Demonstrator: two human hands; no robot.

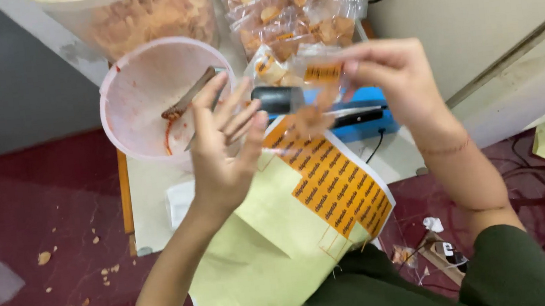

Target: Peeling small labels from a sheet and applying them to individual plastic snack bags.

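Small packet (312,112) under the right hand (389,76) is motion-blurred, contents unreadable. Big snack tub (150,14) cut off at top edge. Blue sealer (357,120) mostly hidden behind hands.

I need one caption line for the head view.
Right hand holds a small clear snack bag; left hand open beside it.

Clear snack packet (310,95) held above orange label sheet (333,180).

Two hands up, one pink bowl (145,92) with one spoon (187,99), one blue sealer (357,120), one orange label sheet (336,183).
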